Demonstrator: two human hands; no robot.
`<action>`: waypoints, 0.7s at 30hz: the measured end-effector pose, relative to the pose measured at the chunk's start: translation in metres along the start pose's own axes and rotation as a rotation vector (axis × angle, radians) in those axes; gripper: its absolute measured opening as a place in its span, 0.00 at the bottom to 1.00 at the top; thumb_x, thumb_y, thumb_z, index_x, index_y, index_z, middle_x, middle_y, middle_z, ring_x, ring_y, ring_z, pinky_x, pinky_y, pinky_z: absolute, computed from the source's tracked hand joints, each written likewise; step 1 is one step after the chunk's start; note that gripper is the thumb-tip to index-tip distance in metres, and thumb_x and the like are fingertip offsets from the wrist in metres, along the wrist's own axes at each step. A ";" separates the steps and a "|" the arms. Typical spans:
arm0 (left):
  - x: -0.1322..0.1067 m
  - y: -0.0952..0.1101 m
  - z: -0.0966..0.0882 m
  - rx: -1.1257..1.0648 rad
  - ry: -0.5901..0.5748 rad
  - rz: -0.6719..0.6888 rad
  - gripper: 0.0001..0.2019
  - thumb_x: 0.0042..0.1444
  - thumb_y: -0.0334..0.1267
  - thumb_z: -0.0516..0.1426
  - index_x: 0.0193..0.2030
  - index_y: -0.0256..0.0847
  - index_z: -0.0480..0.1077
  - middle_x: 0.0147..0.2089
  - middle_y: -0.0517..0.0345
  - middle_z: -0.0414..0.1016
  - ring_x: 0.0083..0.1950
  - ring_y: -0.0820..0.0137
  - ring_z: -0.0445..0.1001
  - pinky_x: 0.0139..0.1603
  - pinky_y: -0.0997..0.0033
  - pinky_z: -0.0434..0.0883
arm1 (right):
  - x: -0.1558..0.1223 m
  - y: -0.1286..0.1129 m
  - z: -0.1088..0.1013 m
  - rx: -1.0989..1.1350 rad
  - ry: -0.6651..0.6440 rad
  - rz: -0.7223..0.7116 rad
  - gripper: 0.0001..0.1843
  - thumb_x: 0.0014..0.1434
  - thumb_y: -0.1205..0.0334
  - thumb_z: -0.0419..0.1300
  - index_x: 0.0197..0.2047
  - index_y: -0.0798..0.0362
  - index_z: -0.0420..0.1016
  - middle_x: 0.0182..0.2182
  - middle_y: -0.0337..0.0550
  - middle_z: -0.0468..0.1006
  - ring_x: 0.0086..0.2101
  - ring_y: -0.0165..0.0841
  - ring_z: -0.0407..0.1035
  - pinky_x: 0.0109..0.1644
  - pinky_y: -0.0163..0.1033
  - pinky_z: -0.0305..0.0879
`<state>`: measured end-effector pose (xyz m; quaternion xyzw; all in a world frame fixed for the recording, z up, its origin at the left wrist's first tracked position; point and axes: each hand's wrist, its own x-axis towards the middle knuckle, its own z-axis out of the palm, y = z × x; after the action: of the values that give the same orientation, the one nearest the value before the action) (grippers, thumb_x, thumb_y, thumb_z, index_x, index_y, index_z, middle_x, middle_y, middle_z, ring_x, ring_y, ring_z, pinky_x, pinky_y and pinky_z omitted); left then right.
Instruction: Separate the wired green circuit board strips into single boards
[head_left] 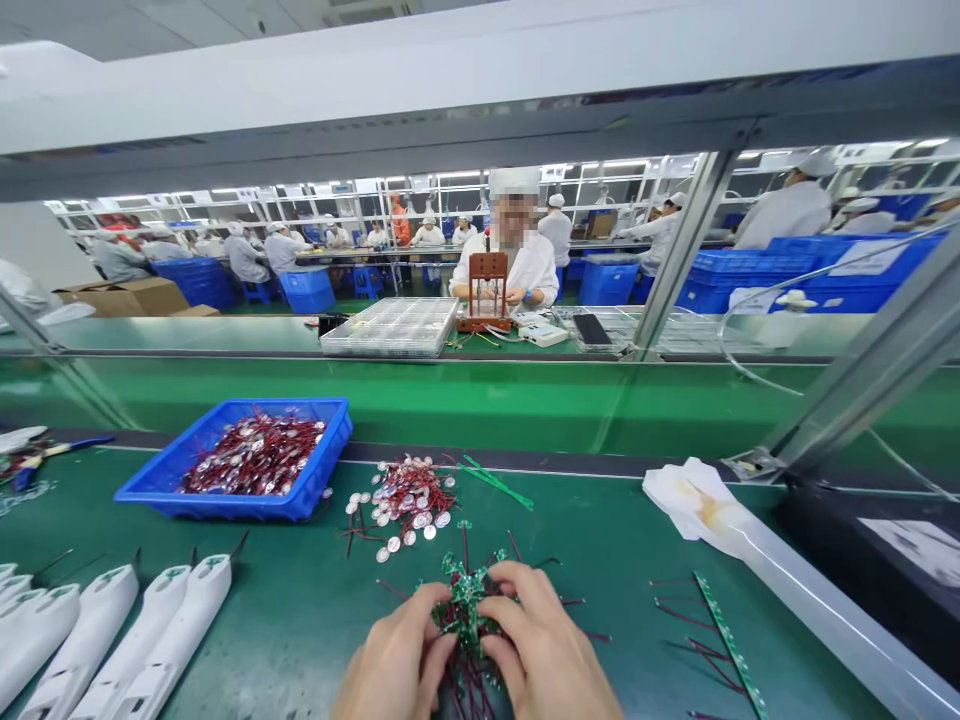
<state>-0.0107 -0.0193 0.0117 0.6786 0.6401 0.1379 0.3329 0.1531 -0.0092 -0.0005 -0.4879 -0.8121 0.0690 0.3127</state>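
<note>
Between my two hands is a bunch of small green circuit boards (469,590) with dark red wires sticking out on all sides. My left hand (401,650) presses on its left side with bent fingers and thumb. From the right, my right hand (544,640) curls its fingers and thumb around the same bunch. The fingers partly hide the boards and the lower wires. Just beyond lies a loose pile of silvery discs with red wires (412,495). A few thin green strips (495,482) lie right of that pile.
A blue tray (292,507) full of wired discs stands at left, behind white plastic housings (180,630). At right are a long green board strip with wires (724,635), a whitish plastic-wrapped roll (810,590) and a black box (862,535). Across the bench sits a co-worker (544,265).
</note>
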 end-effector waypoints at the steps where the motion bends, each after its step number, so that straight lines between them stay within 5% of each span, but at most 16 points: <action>1: 0.000 -0.001 0.000 0.069 0.015 0.001 0.13 0.56 0.34 0.43 0.42 0.41 0.66 0.29 0.60 0.69 0.28 0.75 0.68 0.30 0.80 0.64 | 0.000 0.007 -0.010 -0.087 0.051 -0.008 0.16 0.49 0.75 0.47 0.35 0.48 0.70 0.42 0.36 0.69 0.40 0.26 0.66 0.39 0.29 0.65; 4: -0.001 -0.001 0.002 0.238 0.117 0.036 0.12 0.58 0.36 0.43 0.33 0.42 0.66 0.35 0.59 0.69 0.31 0.74 0.69 0.30 0.79 0.63 | -0.013 0.042 -0.050 -0.475 0.248 -0.060 0.12 0.55 0.67 0.45 0.31 0.51 0.69 0.28 0.38 0.71 0.26 0.26 0.68 0.27 0.31 0.65; 6: -0.003 0.002 0.000 0.275 0.194 0.050 0.10 0.58 0.39 0.45 0.36 0.44 0.67 0.41 0.59 0.67 0.30 0.76 0.69 0.29 0.79 0.61 | -0.034 0.076 -0.075 -0.798 0.286 0.005 0.12 0.53 0.58 0.48 0.23 0.53 0.65 0.19 0.40 0.67 0.17 0.29 0.63 0.16 0.34 0.58; 8: -0.004 0.007 -0.005 0.285 0.228 0.042 0.11 0.58 0.44 0.46 0.36 0.45 0.67 0.41 0.59 0.67 0.29 0.76 0.69 0.28 0.79 0.60 | -0.060 0.112 -0.093 -0.918 0.181 0.102 0.14 0.47 0.51 0.54 0.20 0.52 0.64 0.16 0.43 0.65 0.17 0.33 0.64 0.14 0.35 0.55; 12: 0.001 0.015 -0.019 0.365 0.177 -0.007 0.21 0.58 0.51 0.42 0.23 0.40 0.63 0.22 0.62 0.65 0.24 0.75 0.65 0.25 0.78 0.54 | -0.097 0.161 -0.103 -0.521 -0.244 0.414 0.08 0.46 0.55 0.56 0.20 0.49 0.67 0.20 0.41 0.68 0.19 0.25 0.65 0.19 0.28 0.61; 14: 0.003 0.018 -0.023 0.359 0.157 0.041 0.20 0.59 0.47 0.41 0.23 0.40 0.62 0.22 0.62 0.65 0.25 0.75 0.65 0.26 0.79 0.56 | -0.101 0.165 -0.100 -0.422 -0.238 0.457 0.07 0.47 0.56 0.56 0.22 0.48 0.68 0.24 0.40 0.69 0.24 0.24 0.67 0.25 0.26 0.65; 18: 0.004 0.027 -0.019 0.182 0.126 0.271 0.13 0.57 0.33 0.42 0.44 0.47 0.63 0.46 0.59 0.67 0.41 0.76 0.70 0.38 0.79 0.65 | -0.083 0.133 -0.095 -0.331 0.065 0.200 0.10 0.52 0.56 0.53 0.24 0.50 0.67 0.24 0.38 0.69 0.24 0.22 0.66 0.26 0.22 0.66; 21: 0.005 0.039 -0.008 0.148 0.015 0.340 0.13 0.57 0.32 0.43 0.42 0.47 0.65 0.42 0.59 0.69 0.39 0.75 0.71 0.38 0.78 0.65 | -0.063 0.098 -0.100 -0.122 0.046 0.102 0.11 0.56 0.60 0.50 0.23 0.52 0.65 0.22 0.35 0.67 0.21 0.18 0.64 0.26 0.17 0.62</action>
<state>0.0156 -0.0111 0.0413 0.7986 0.5270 0.1499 0.2491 0.3047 -0.0309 0.0101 -0.5482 -0.7815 0.0240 0.2969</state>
